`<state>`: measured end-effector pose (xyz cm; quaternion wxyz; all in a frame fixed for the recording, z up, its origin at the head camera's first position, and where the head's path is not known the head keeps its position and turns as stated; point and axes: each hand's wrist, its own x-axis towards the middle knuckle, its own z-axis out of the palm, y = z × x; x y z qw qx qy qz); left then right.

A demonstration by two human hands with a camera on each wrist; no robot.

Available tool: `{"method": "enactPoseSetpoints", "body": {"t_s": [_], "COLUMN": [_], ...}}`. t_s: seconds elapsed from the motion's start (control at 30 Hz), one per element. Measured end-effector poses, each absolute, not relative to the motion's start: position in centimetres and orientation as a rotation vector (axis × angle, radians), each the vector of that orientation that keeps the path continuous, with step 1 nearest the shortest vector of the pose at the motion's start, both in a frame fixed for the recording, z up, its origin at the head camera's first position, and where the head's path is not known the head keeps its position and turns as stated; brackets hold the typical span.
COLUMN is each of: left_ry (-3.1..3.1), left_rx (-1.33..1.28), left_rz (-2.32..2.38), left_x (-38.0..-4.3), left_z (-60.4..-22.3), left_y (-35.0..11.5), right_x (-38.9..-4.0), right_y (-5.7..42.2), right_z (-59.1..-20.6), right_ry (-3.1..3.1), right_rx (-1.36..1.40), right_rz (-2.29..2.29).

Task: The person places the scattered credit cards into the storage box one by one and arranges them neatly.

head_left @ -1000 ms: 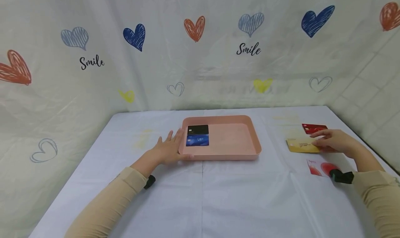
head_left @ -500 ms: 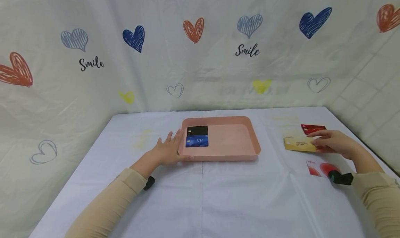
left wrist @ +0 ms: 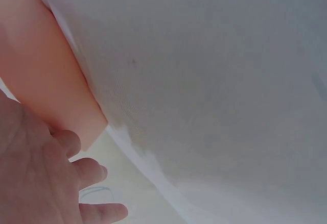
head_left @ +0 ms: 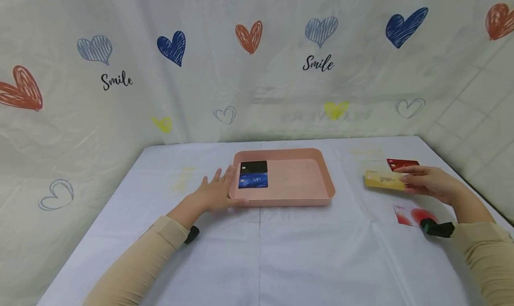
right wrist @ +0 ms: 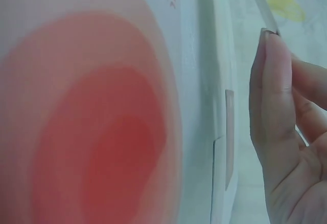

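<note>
My right hand (head_left: 435, 184) pinches a gold card (head_left: 383, 180) by its right end, tilted up with a shadow beneath it. In the right wrist view the card's thin edge (right wrist: 263, 5) shows above my fingertips. My left hand (head_left: 213, 195) lies spread at the left end of a pink tray (head_left: 295, 202), fingers along its left side and thumb at the front wall. Inside the tray, at the left, lie a blue VIP card (head_left: 253, 180) and, behind it, a black card (head_left: 253, 167). A red card (head_left: 397, 163), partly hidden by my right hand, lies behind the gold one.
Nearer me on the right lies a white card with red circles (head_left: 413, 215), partly covered by the black wrist camera (head_left: 437, 228). A white cloth (head_left: 313, 257) covers the table. Behind it hangs a pale curtain (head_left: 281, 83) printed with hearts.
The gold card has slid slightly left and then risen at its near edge, held in my right hand. My left hand has stayed at the tray.
</note>
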<state>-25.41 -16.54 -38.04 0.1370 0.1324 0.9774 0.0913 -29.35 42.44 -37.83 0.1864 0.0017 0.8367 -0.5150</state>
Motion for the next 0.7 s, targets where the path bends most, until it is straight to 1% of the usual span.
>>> {"method": "enactPoseSetpoints", "body": {"t_s": [0.7], "left_ry": [2.818], "left_rx": [0.382], "left_rz": [0.275], "left_x": [-25.4], "left_z": [-37.7], "left_y": [-16.4], "right_x": [-29.8], "right_y": [40.6], "right_z": [-36.9], "right_ry": [2.253], "right_rx": [0.023], "right_rz": [-1.613]}}
